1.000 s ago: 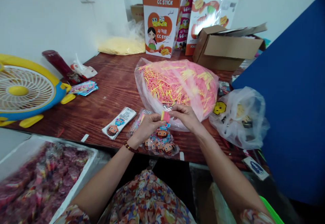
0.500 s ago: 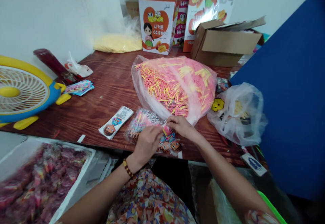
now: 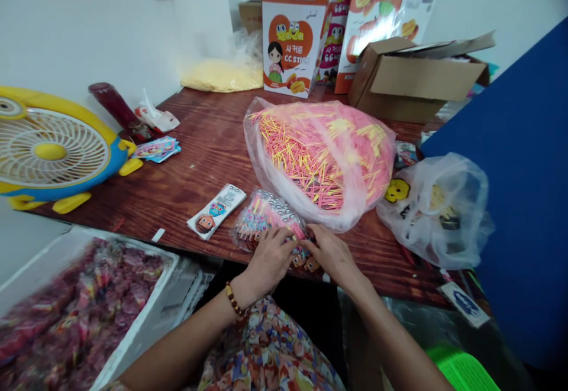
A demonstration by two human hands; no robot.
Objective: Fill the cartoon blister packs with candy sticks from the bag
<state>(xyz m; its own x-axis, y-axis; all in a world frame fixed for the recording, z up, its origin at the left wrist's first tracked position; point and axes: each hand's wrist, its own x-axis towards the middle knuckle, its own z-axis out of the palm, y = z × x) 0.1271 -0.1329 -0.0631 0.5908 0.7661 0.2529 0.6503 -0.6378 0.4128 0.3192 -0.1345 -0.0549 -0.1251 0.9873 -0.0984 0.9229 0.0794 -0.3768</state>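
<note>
Both my hands rest at the table's front edge on a fanned pile of printed cartoon packets [image 3: 261, 213]. My left hand [image 3: 270, 258], with a bead bracelet on the wrist, has its fingers curled down onto the pile's near end. My right hand [image 3: 332, 255] pinches the same end, where a few pink sticks show between the fingers. Just behind the pile lies a big clear bag of pink and yellow sticks [image 3: 319, 154]. A single packet [image 3: 216, 210] lies flat to the left of the pile.
A yellow-and-blue fan [image 3: 48, 154] stands at the left. A white tray [image 3: 146, 320] of filled packets sits below the table edge. A clear bag [image 3: 439, 207], a cardboard box [image 3: 417, 80], CC STICK cartons [image 3: 293, 30] and a blue board [image 3: 510, 172] are also here.
My hands came down from in front of the stick bag, where the left held a small bundle of pink sticks, to the packet pile at the table's edge.
</note>
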